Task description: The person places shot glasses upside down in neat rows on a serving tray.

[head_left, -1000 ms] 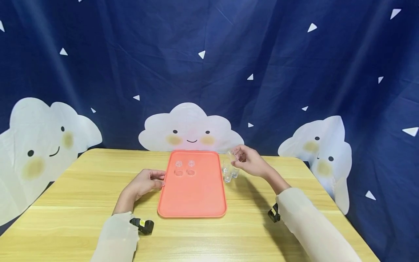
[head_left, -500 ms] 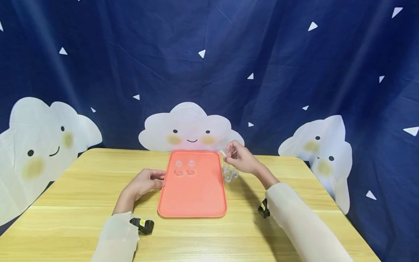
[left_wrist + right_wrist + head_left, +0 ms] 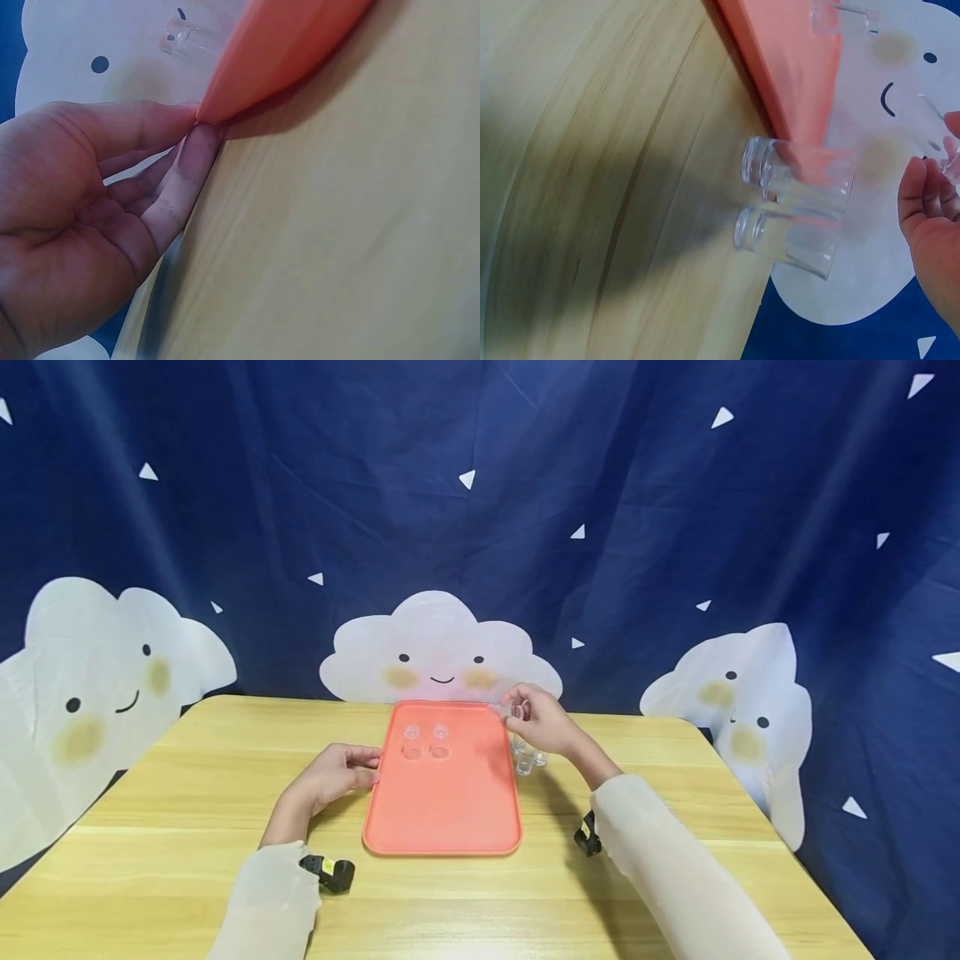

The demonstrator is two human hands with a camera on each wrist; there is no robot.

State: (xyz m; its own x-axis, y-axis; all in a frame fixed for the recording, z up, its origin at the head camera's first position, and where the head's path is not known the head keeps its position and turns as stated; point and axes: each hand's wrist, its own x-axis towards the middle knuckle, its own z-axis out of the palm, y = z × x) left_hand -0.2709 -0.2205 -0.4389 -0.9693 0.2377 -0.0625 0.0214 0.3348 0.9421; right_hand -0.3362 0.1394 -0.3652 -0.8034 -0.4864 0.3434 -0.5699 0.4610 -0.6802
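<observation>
The left hand (image 3: 330, 774) pinches the left rim of the coral tray (image 3: 442, 810) between thumb and fingers, probably to steady it while the other arm works at the opposite side. The tray lies on the worktop (image 3: 225, 777), its long sides running away from the person. The right hand (image 3: 546, 718) pinches a tilted shot glass (image 3: 498, 710) above the tray's far right corner; one end points left over the tray, and a grip on the other end seems meant to leave that part free.

Two more shot glasses (image 3: 440, 742) stand side by side in the far left part of the tray, a gap between them, which suggests a deliberate row. Their wider ends seem to be down, though the clear walls make this hard to tell. Just beside the tray's right edge, other shot glasses (image 3: 787, 240) stand upright in a close cluster, within easy reach of the right hand; two show plainly, perhaps with a third behind.

The glasses are colourless, smooth and slightly flared, with thick bases; whether glass or plastic is unclear. The tray is matte, round-cornered and low-rimmed, probably plastic. The worktop has pale yellow wood grain.
</observation>
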